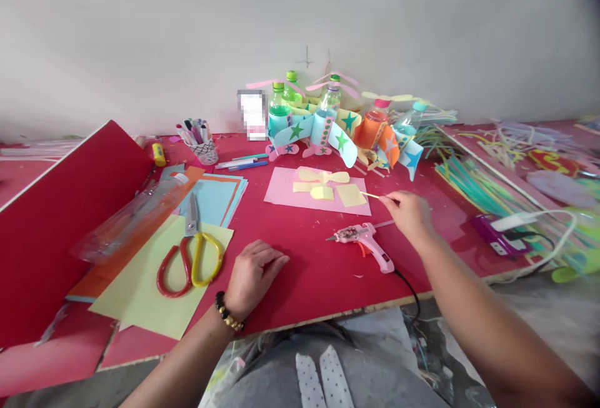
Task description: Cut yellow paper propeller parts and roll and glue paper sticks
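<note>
My right hand pinches a thin yellow strip by its end. The strip's other end reaches the right edge of a yellow paper square on a pink sheet. Beside the square lie a pale yellow propeller-shaped cutout and a yellow piece with a rounded end. Below my right hand, a pink glue gun rests on its side with its nozzle pointing left. My left hand lies on the red table, loosely closed, with nothing visible in it.
Red-and-yellow-handled scissors lie on a yellow sheet at left. Decorated plastic bottles with paper wings stand at the back. A pen cup is back left. A purple power strip and long balloons lie right.
</note>
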A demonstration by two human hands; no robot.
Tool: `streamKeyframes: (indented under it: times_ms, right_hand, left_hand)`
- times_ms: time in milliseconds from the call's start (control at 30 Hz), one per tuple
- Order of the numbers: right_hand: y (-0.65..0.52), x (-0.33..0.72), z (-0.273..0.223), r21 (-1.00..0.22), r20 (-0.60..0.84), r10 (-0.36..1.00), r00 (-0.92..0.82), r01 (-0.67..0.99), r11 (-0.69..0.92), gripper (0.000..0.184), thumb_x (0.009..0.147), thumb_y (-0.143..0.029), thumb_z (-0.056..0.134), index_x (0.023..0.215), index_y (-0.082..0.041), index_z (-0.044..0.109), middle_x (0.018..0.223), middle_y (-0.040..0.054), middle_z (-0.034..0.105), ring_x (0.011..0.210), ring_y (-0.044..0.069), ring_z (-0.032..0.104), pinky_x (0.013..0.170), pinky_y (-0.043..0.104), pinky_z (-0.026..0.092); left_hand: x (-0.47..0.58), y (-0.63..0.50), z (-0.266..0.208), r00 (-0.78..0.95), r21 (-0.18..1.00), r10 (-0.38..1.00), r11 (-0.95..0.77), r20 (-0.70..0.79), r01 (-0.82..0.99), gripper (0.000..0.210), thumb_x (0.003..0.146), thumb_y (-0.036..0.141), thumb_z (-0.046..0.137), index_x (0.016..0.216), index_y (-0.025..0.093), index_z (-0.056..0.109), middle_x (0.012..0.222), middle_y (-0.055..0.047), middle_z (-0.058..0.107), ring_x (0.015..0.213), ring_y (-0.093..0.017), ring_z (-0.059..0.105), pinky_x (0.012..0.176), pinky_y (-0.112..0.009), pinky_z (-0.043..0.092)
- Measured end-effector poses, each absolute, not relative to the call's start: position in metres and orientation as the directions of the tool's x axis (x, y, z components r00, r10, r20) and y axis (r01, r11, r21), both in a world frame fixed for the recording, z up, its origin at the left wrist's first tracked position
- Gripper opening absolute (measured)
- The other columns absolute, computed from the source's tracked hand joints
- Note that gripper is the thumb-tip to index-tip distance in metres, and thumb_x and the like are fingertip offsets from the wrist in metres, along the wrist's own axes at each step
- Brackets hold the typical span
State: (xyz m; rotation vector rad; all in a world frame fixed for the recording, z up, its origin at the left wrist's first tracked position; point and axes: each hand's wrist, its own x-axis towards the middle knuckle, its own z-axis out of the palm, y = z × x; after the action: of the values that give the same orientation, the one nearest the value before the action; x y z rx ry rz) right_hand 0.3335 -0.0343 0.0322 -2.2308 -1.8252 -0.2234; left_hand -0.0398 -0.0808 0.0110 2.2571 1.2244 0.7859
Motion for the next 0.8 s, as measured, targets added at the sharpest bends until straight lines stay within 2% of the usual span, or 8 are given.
streamKeyframes:
  times_ms: [133,333,500,667,800]
  right_hand:
    - [-0.011,0.346,0.022,-0.021,0.233,0.938,0.258,0.965,-0.26,0.026,0.086,-0.033,0.051,0.082,-0.018,0.072,0.085,0.0098,0.071,0.076,0.023,0.062,0.06,0.029,0.037]
    - [0.001,0.349,0.016,0.039,0.123,0.942,0.312,0.947,-0.318,0.024,0.082,-0.037,0.054,0.078,-0.022,0.072,0.081,0.0083,0.071,0.071,0.022,0.062,0.055,0.029,0.035]
    - [0.007,0.342,0.016,0.045,0.066,0.952,0.297,0.953,-0.301,0.026,0.082,-0.042,0.053,0.08,-0.023,0.072,0.081,0.0068,0.071,0.074,0.021,0.062,0.056,0.028,0.036]
    - [0.019,0.333,0.021,0.043,0.063,0.96,0.274,0.96,-0.277,0.026,0.082,-0.041,0.053,0.079,-0.023,0.071,0.08,0.0067,0.07,0.073,0.021,0.062,0.056,0.028,0.037]
    - [0.029,0.33,0.028,0.046,0.112,0.945,0.307,0.949,-0.313,0.028,0.084,-0.038,0.05,0.082,-0.021,0.071,0.083,0.0104,0.07,0.076,0.025,0.063,0.058,0.031,0.038]
  left_hand:
    - [-0.041,-0.08,0.012,0.427,0.654,0.869,-0.476,0.249,0.588,0.02,0.088,0.031,0.053,0.08,0.019,0.067,0.074,-0.003,0.065,0.072,-0.015,0.055,0.07,-0.027,0.043]
    - [-0.041,-0.078,0.011,0.432,0.679,0.873,-0.46,0.227,0.572,0.021,0.089,0.03,0.051,0.079,0.019,0.066,0.073,-0.003,0.063,0.071,-0.014,0.055,0.068,-0.025,0.043]
    - [-0.041,-0.078,0.009,0.442,0.682,0.875,-0.446,0.196,0.58,0.02,0.089,0.029,0.051,0.079,0.019,0.066,0.074,-0.003,0.063,0.072,-0.015,0.055,0.068,-0.026,0.042]
    - [-0.041,-0.077,0.011,0.439,0.681,0.877,-0.443,0.194,0.583,0.02,0.088,0.029,0.052,0.078,0.019,0.066,0.073,-0.003,0.064,0.071,-0.014,0.055,0.067,-0.026,0.043]
    - [-0.04,-0.077,0.012,0.432,0.685,0.88,-0.439,0.197,0.582,0.021,0.088,0.029,0.051,0.078,0.019,0.066,0.072,-0.004,0.064,0.07,-0.015,0.055,0.066,-0.026,0.043]
